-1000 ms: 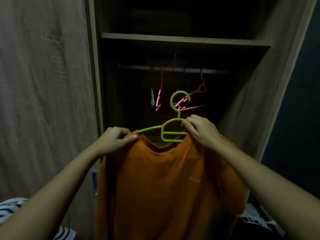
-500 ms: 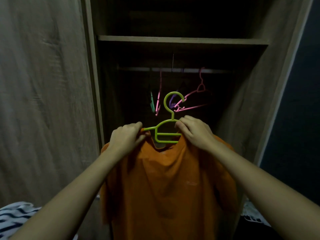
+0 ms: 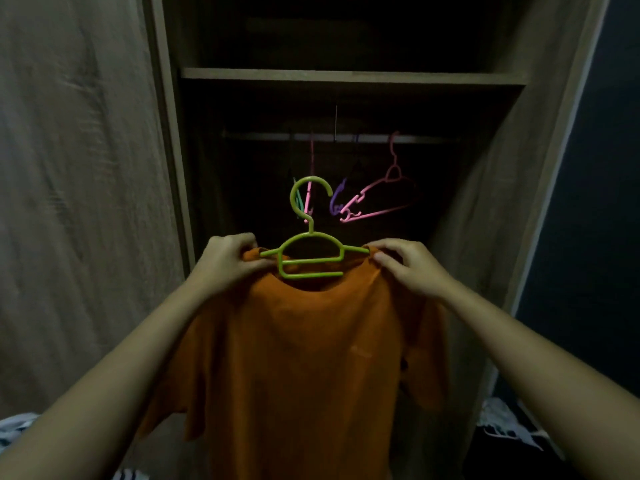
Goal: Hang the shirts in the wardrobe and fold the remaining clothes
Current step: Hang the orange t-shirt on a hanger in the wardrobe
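The left grip [image 3: 230, 263] and right grip [image 3: 408, 268] each pinch a shoulder of the soft orange shirt [image 3: 304, 358], draped on a thin lime plastic hanger [image 3: 310, 258] (curved hook upright), held before the wood-grain wardrobe [image 3: 491, 188], below its rail [image 3: 263, 136].

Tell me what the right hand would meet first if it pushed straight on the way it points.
Likely the pink hanger dangling from the rail: the right hand, gripping the orange shirt, points into the dark wardrobe just below it. Depth is unclear; it might pass under.
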